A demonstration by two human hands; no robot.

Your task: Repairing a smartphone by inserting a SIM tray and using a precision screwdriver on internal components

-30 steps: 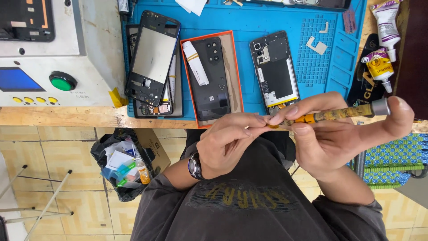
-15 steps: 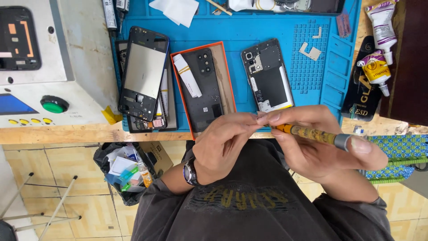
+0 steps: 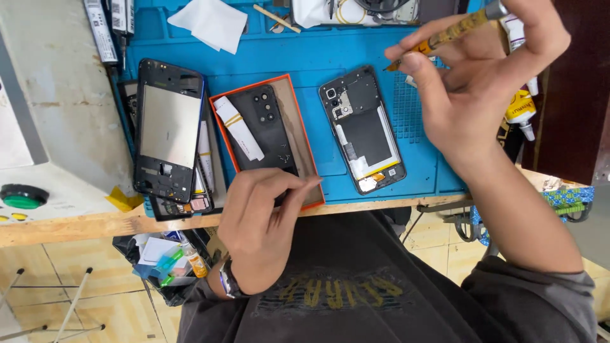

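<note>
Pinching a yellow screwdriver [image 3: 445, 35] in the right hand [image 3: 470, 95], tip up in the air, just above the open phone [image 3: 365, 130]. Resting the left hand [image 3: 260, 222], fingers half bent, on the orange tray [image 3: 311, 152] beside that phone; cannot tell if holding anything tiny. Looks like screw work, calling for a slow, steady tip. Under both hands, a blue mat [image 3: 305, 57] on a wooden bench [image 3: 76, 222]. Below, yellow floor tiles [image 3: 63, 305].

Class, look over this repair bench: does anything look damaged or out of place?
Yes. The phone on the blue mat lies tilted with its back off and insides exposed. The black back cover in the orange tray appears scratched.
</note>
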